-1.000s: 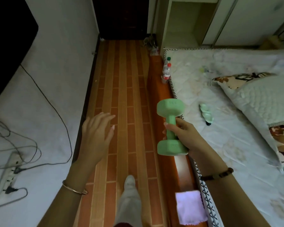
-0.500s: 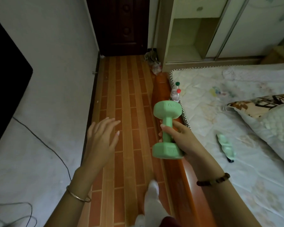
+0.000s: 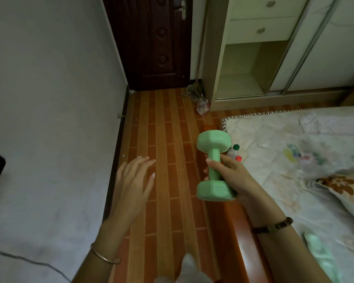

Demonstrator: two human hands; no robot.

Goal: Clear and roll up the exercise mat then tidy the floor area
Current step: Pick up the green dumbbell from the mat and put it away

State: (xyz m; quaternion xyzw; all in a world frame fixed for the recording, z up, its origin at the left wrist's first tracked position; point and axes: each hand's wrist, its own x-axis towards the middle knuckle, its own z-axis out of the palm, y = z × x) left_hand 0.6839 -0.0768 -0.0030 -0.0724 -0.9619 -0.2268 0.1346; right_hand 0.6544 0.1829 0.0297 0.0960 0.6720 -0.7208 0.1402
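While my pale-clad leg [image 3: 187, 267] is showing at the bottom edge above the brown plank-patterned floor [image 3: 164, 139], a thin metal bangle [image 3: 104, 256] is sitting on my left wrist and a dark beaded bracelet [image 3: 272, 226] on my right. My left grip [image 3: 131, 184] is hovering over the floor with its fingers apart and relaxed, holding nothing. My right grip [image 3: 231, 176] is clamping on the handle of the mint-green hexagonal dumbbell [image 3: 214, 166], fingers and thumb curling round the bar. I am holding the dumbbell nearly upright in the air, one head above my fingers and one below, over the glossy red-brown wooden bed frame [image 3: 233, 231] bordering the floor. To the right, the white quilted mattress [image 3: 274, 160] is lying on that frame and carrying a floral-patterned pillow [image 3: 339, 184]. Just behind the dumbbell, two small clear plastic bottles [image 3: 232, 152], one green-capped and one red-capped, are standing at the mattress edge. Farther off, a grey string mop head [image 3: 194, 92] is resting on the floor between the dark brown panelled door [image 3: 151, 43] and the cream wardrobe with an open shelf [image 3: 253, 58].
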